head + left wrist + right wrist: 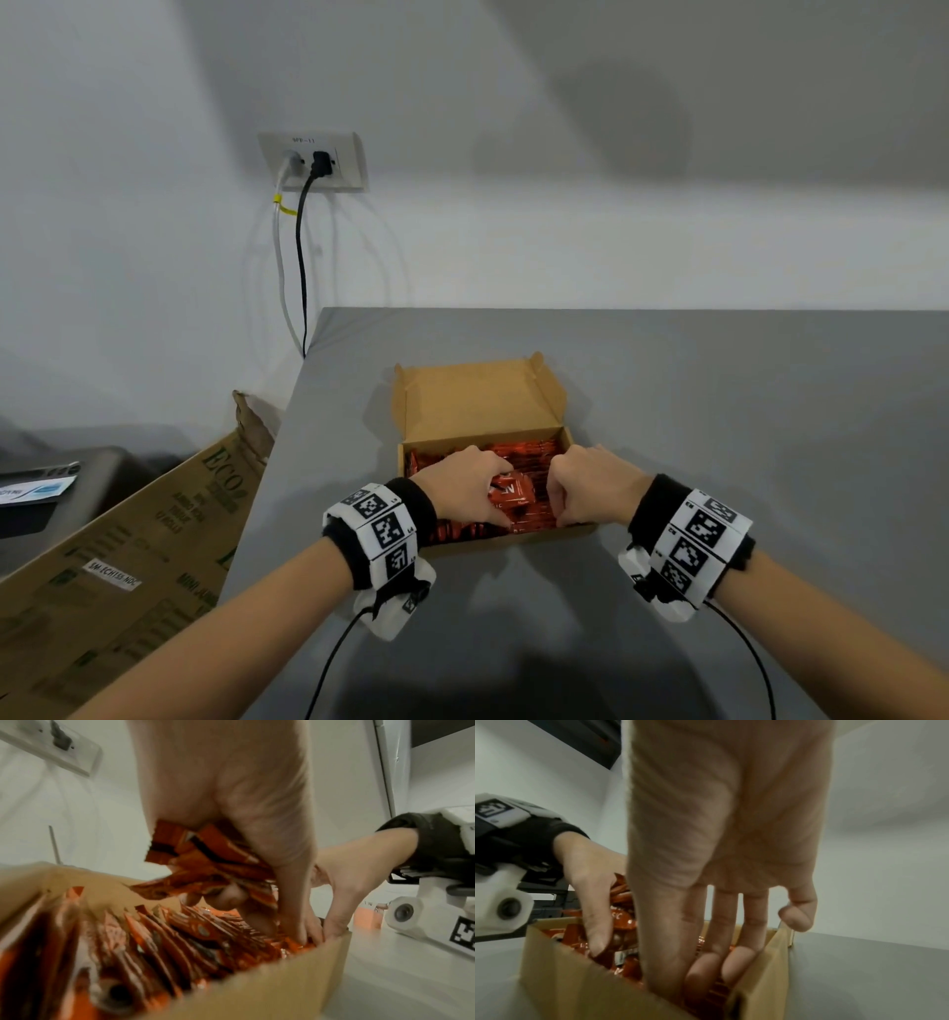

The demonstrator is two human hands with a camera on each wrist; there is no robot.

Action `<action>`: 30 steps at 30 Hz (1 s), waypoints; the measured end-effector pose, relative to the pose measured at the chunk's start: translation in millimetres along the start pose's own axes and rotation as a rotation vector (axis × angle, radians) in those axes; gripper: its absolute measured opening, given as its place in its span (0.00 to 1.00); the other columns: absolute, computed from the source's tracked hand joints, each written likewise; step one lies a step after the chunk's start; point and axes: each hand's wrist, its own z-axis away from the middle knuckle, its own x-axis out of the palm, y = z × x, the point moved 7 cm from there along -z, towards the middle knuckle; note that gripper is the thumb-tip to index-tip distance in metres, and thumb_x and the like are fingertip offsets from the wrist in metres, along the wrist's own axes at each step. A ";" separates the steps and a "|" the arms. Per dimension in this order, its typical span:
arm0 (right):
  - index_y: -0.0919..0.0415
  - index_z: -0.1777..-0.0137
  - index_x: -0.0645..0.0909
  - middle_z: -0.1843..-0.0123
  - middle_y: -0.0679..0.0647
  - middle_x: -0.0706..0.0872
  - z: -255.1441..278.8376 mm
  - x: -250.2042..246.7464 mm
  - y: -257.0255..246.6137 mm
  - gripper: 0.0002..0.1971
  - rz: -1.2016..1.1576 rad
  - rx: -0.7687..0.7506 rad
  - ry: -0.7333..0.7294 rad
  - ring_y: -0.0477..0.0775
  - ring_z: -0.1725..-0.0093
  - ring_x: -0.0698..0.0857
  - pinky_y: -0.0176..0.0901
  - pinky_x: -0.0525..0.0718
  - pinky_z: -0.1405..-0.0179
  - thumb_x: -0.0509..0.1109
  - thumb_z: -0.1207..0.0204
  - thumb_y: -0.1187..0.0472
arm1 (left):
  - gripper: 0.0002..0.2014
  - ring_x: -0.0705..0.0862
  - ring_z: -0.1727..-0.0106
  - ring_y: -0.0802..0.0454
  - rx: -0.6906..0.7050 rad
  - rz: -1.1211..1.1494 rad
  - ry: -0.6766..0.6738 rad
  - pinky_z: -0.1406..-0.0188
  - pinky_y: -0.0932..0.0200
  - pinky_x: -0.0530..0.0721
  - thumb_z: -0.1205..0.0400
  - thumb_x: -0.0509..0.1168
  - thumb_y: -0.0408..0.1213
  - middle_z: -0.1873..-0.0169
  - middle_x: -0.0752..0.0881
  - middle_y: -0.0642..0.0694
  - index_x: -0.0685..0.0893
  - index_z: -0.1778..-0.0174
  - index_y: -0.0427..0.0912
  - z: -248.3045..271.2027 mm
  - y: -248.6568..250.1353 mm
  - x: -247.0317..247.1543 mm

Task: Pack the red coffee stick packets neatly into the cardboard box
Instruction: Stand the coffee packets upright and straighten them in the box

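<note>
An open cardboard box (pixel 513 540) stands on the grey table (pixel 744 437) with its lid (pixel 477 401) tilted up at the back. Red coffee stick packets (pixel 529 452) fill it, standing on edge in rows (pixel 167 943). My left hand (pixel 482 491) grips a bundle of red packets (pixel 513 496) just above the rows, seen fanned out in the left wrist view (pixel 205 852). My right hand (pixel 585 488) reaches down into the right end of the box. Its fingers (pixel 706 965) press in among the packets by the near wall (pixel 590 994); its little finger stays outside.
A large printed carton (pixel 128 539) leans beside the table's left edge. A wall socket (pixel 313 162) with two cables hangs above that edge. A dark object with a card (pixel 46 488) sits at the far left. Bare tabletop surrounds the box.
</note>
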 end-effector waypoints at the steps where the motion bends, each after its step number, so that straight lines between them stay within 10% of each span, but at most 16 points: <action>1: 0.56 0.55 0.87 0.51 0.51 0.88 0.5 -0.6 -0.3 0.05 0.006 -0.006 0.002 0.56 0.50 0.85 0.43 0.75 0.52 0.72 0.30 0.58 | 0.19 0.86 0.51 0.51 0.016 -0.011 0.004 0.46 0.53 0.84 0.28 0.76 0.43 0.50 0.88 0.47 0.84 0.44 0.42 0.2 1.4 2.5; 14: 0.61 0.42 0.81 0.60 0.42 0.82 -10.1 -16.5 -6.4 0.10 -0.559 -0.154 0.223 0.45 0.62 0.83 0.32 0.80 0.60 0.66 0.22 0.64 | 0.15 0.83 0.58 0.56 -0.027 0.367 0.456 0.59 0.68 0.81 0.21 0.69 0.41 0.57 0.84 0.48 0.76 0.43 0.39 2.6 -2.5 -35.2; 19: 0.57 0.28 0.71 0.50 0.40 0.81 -20.0 -18.7 -11.0 0.25 -0.694 -0.129 0.277 0.41 0.52 0.82 0.35 0.79 0.47 0.67 0.22 0.48 | 0.16 0.84 0.51 0.56 -0.052 0.505 0.516 0.51 0.68 0.81 0.19 0.67 0.39 0.53 0.84 0.51 0.76 0.37 0.41 7.1 -14.8 -38.5; 25: 0.60 0.48 0.82 0.53 0.48 0.88 -16.2 -34.0 -4.7 0.12 -0.821 -0.157 0.550 0.41 0.54 0.86 0.34 0.83 0.53 0.75 0.27 0.56 | 0.26 0.88 0.54 0.60 0.035 0.572 0.402 0.49 0.63 0.85 0.27 0.75 0.38 0.50 0.88 0.49 0.77 0.34 0.43 13.2 -11.9 -35.5; 30: 0.59 0.54 0.78 0.62 0.49 0.87 -6.5 -36.9 7.2 0.06 -0.790 -0.107 0.634 0.38 0.65 0.84 0.30 0.81 0.61 0.70 0.23 0.58 | 0.13 0.89 0.59 0.57 0.042 0.517 0.442 0.55 0.64 0.86 0.23 0.72 0.38 0.61 0.89 0.51 0.83 0.44 0.42 20.5 -7.7 -47.1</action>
